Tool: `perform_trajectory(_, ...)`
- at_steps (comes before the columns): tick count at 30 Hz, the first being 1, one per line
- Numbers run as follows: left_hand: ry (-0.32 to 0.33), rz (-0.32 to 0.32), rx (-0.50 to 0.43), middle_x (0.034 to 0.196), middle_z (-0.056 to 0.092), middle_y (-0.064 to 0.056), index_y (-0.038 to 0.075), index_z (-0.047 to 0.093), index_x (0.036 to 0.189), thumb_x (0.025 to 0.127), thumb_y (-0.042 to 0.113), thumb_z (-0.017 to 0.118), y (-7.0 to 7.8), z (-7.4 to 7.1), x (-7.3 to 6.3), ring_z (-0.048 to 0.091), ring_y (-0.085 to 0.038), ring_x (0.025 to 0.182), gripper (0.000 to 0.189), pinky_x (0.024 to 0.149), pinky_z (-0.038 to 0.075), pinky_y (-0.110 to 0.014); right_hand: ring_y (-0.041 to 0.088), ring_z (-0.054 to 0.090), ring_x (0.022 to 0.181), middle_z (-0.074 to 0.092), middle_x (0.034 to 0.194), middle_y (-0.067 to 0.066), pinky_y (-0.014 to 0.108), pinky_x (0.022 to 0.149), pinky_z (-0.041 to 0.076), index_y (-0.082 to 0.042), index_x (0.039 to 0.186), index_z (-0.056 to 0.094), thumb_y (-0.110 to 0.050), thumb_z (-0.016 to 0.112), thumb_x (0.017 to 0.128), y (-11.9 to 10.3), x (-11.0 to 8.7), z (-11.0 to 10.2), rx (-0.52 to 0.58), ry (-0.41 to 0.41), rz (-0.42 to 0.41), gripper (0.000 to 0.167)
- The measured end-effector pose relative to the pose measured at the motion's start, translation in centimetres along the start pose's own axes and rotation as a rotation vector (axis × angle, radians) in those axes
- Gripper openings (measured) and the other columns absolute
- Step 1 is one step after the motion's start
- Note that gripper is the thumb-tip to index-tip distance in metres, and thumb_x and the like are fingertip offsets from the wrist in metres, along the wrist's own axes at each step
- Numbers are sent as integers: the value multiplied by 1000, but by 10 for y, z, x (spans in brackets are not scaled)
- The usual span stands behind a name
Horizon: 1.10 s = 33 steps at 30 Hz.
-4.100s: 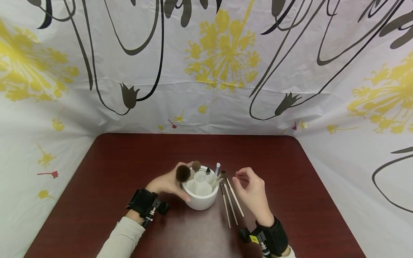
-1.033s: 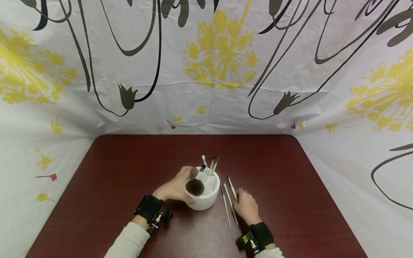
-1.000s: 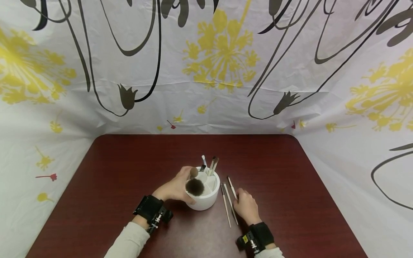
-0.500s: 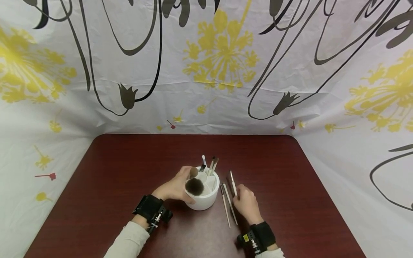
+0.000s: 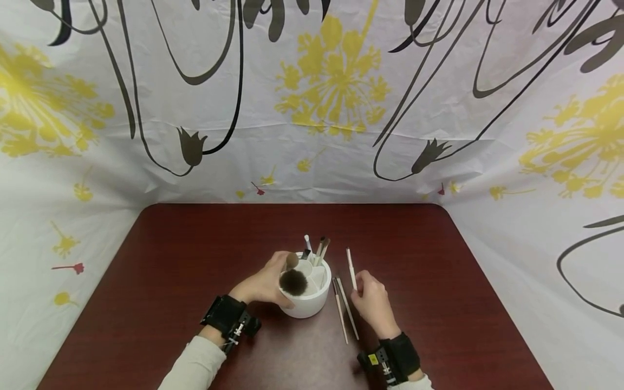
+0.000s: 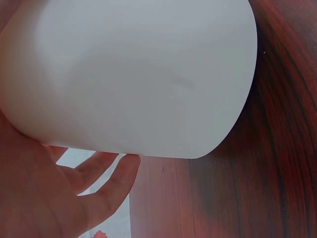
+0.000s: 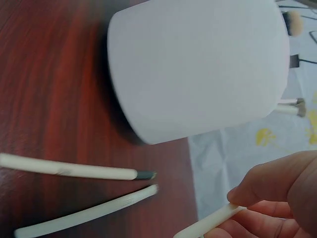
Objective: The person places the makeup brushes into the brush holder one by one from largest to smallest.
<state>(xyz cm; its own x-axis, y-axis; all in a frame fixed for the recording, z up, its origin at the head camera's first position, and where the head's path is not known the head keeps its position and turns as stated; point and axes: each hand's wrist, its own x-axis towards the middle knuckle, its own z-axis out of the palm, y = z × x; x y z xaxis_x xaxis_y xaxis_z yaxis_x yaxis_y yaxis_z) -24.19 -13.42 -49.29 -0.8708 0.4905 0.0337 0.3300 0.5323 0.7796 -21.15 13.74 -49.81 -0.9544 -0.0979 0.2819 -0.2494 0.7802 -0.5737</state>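
Note:
My left hand [image 5: 263,279] grips the side of a white round brush holder [image 5: 306,309], fingers behind it in the left wrist view. The holder [image 6: 148,84] is divided inside into compartments. A large dark fluffy makeup brush [image 5: 293,283], a smaller brown-tipped brush [image 5: 292,261] and several thin brushes [image 5: 319,250] stand in it. To the right of the holder, my right hand [image 5: 372,303] pinches a slim pale makeup brush [image 5: 351,269] between thumb and fingers, its far end pointing away from me. The thumb [image 7: 262,181] lies along its handle [image 7: 210,222].
Two more thin brushes, one dark-tipped [image 7: 79,169] and one pale [image 7: 89,215], lie side by side on the dark red wooden table [image 5: 209,233], between the holder and my right hand. A white cloth [image 5: 312,179] with yellow flowers hangs behind the table.
My right hand, at first held over three loose brushes, has taken the rightmost one and moved it up and away from the other two. My left hand has turned the holder.

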Motion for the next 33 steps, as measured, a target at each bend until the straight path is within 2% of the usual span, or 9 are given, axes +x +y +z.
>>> perform_trajectory(10, 4, -2, -14, 132, 29, -15, 2, 36, 130, 44, 24, 84, 0, 0, 0, 33, -27, 120, 101, 94, 33, -43, 13, 50, 56, 53, 66, 2, 22, 50, 40, -3, 91, 56, 3, 67, 70, -17, 7, -12, 61, 80, -97, 25)
perform_trajectory(21, 10, 11, -15, 131, 29, -15, 3, 37, 129, 44, 23, 84, -1, 0, 0, 33, -28, 120, 100, 94, 34, -43, 11, 51, 56, 53, 67, -3, 21, 50, 41, -5, 90, 55, 6, 66, 69, -32, 12, -21, 117, 122, -186, 25)
perform_trajectory(33, 3, 18, -14, 131, 29, -14, 2, 36, 129, 44, 24, 84, -2, -1, 0, 33, -27, 119, 100, 94, 34, -43, 10, 54, 59, 55, 69, 3, 23, 51, 46, -2, 90, 54, 8, 66, 69, -50, 20, -24, 208, 159, -273, 27)
